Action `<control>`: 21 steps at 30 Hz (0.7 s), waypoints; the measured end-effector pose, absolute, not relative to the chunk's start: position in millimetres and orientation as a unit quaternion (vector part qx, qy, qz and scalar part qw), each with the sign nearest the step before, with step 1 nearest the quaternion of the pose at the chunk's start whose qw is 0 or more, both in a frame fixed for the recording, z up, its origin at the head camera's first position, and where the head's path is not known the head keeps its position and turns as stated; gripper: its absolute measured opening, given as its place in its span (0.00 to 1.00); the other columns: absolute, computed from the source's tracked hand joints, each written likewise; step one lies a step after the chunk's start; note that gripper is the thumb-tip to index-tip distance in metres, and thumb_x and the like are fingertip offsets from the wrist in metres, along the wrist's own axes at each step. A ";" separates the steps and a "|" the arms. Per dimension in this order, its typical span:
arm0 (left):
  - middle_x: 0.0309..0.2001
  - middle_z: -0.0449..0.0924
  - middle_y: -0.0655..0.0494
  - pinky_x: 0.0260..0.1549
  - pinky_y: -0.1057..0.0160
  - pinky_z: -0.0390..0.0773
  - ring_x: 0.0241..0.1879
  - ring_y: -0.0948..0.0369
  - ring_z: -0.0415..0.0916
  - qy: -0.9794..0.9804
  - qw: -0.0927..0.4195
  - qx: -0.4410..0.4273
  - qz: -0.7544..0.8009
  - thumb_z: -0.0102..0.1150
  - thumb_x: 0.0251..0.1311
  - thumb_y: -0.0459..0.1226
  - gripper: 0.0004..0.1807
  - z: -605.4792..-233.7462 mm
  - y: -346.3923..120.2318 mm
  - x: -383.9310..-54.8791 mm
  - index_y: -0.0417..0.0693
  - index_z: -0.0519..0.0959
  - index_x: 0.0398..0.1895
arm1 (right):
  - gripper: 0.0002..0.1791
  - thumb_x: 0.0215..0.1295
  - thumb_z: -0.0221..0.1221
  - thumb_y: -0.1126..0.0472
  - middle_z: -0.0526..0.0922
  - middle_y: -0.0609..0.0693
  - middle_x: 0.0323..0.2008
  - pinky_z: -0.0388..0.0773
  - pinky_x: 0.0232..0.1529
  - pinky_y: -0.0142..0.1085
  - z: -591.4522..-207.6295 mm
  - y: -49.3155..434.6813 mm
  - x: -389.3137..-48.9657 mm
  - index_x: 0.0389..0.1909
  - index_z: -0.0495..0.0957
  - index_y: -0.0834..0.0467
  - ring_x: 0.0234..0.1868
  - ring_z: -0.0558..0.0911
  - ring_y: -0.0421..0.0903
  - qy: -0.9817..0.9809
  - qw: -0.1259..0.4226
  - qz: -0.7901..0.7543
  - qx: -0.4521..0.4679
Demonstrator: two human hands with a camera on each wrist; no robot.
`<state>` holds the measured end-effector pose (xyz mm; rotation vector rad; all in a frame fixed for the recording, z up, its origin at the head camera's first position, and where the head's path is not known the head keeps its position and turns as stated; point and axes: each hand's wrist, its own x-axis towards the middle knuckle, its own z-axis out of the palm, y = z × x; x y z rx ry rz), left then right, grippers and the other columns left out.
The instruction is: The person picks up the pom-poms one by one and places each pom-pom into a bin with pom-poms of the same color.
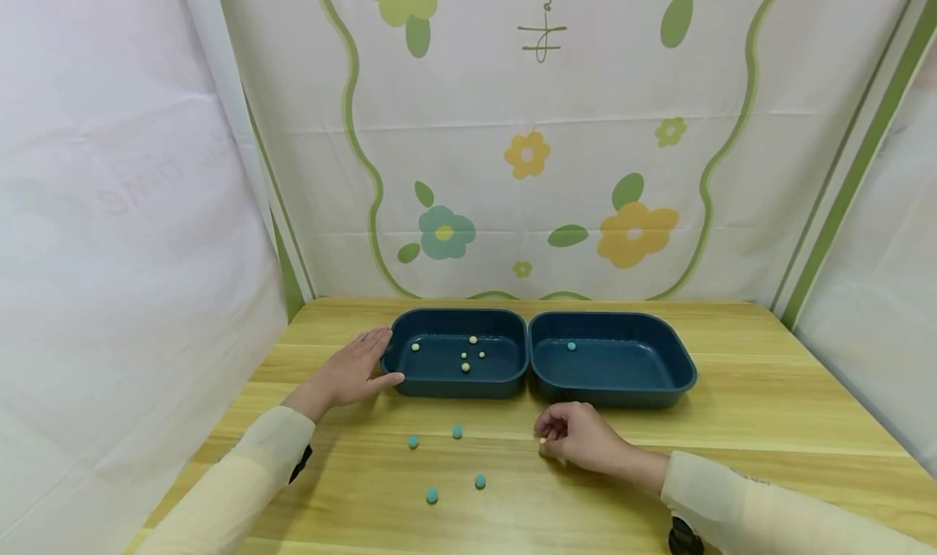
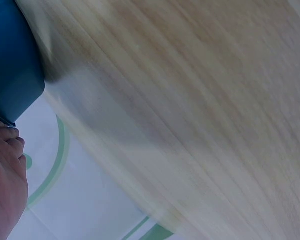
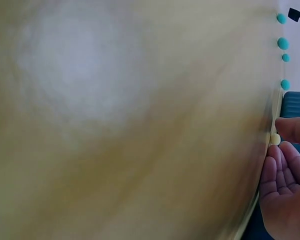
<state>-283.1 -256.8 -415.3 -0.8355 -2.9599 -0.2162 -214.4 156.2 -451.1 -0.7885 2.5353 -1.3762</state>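
My left hand (image 1: 359, 368) lies against the left end of the left dark blue tray (image 1: 461, 389), fingers straight at its rim and thumb along the front edge. In that tray lie several small pale yellow balls (image 1: 465, 368). My right hand (image 1: 581, 437) is just in front of the right dark blue tray (image 1: 607, 396), pinching a pale yellow ball (image 3: 275, 139) between thumb and fingertips, low over the table. A single blue ball (image 1: 572, 346) sits inside the right tray. Several blue balls (image 1: 480, 481) are scattered on the table between the hands.
Both trays stand side by side near the back of the wooden table (image 1: 351, 498). Behind them hangs a white cloth (image 1: 483, 91) printed with flowers, and more white cloth (image 1: 132, 254) closes off the sides.
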 end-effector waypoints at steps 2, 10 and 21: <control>0.75 0.47 0.38 0.70 0.48 0.45 0.73 0.45 0.45 -0.959 0.030 -0.271 -0.070 0.44 0.67 0.63 0.49 -415.1 -256.7 -283.2 0.32 0.50 0.74 | 0.08 0.52 0.70 0.69 0.80 0.45 0.26 0.79 0.31 0.31 -451.4 156.0 -214.6 0.33 0.82 0.59 0.28 0.78 0.39 0.850 0.075 -0.449 -0.265; 0.75 0.48 0.39 0.70 0.48 0.46 0.73 0.45 0.45 -0.960 0.032 -0.272 -0.062 0.43 0.67 0.64 0.50 -415.2 -257.2 -283.5 0.33 0.50 0.75 | 0.09 0.51 0.70 0.70 0.79 0.43 0.25 0.78 0.30 0.32 -453.5 155.5 -215.1 0.32 0.83 0.57 0.27 0.77 0.39 0.859 0.069 -0.432 -0.267; 0.74 0.48 0.38 0.70 0.48 0.45 0.73 0.45 0.45 -0.960 0.030 -0.272 -0.066 0.43 0.67 0.64 0.50 -414.0 -256.9 -284.0 0.32 0.50 0.74 | 0.08 0.52 0.69 0.71 0.79 0.42 0.24 0.78 0.28 0.32 -455.8 155.0 -216.5 0.31 0.83 0.56 0.26 0.77 0.38 0.860 0.064 -0.430 -0.268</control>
